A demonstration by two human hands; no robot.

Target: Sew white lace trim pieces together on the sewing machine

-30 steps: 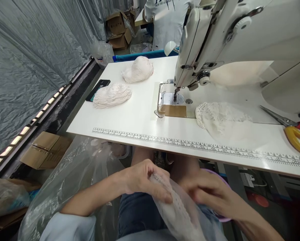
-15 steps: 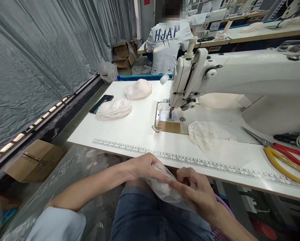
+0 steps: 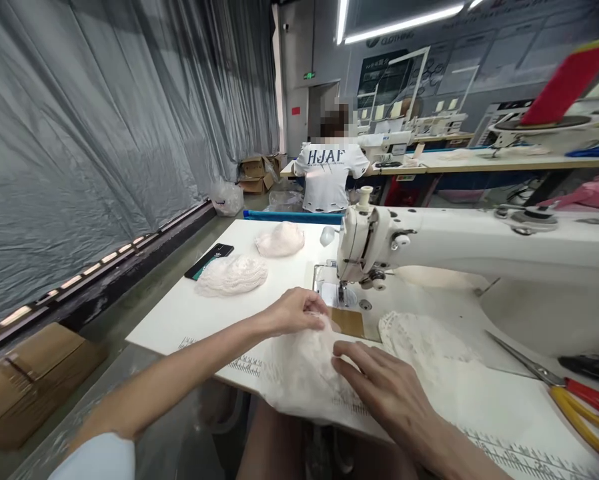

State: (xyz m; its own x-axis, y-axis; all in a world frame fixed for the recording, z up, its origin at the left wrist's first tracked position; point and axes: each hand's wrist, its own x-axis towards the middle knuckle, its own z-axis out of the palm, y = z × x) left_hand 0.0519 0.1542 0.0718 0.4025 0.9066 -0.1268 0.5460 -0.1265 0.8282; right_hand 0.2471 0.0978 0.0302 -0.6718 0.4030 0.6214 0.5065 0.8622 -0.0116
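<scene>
Raised onto the tabletop [image 3: 174,317] since the earlier frame: one white lace cloth [image 3: 302,370], between left hand [image 3: 295,311] and right hand [image 3: 387,387]; left thumb and fingers pinched on its far edge; right fingers at its right side, hold cannot be told; beyond both hands, sewing machine [image 3: 449,243]; beyond left hand, leftward, lace stack [image 3: 233,275]; right of right hand, lace piece [image 3: 422,340], scissors [image 3: 547,375]
</scene>
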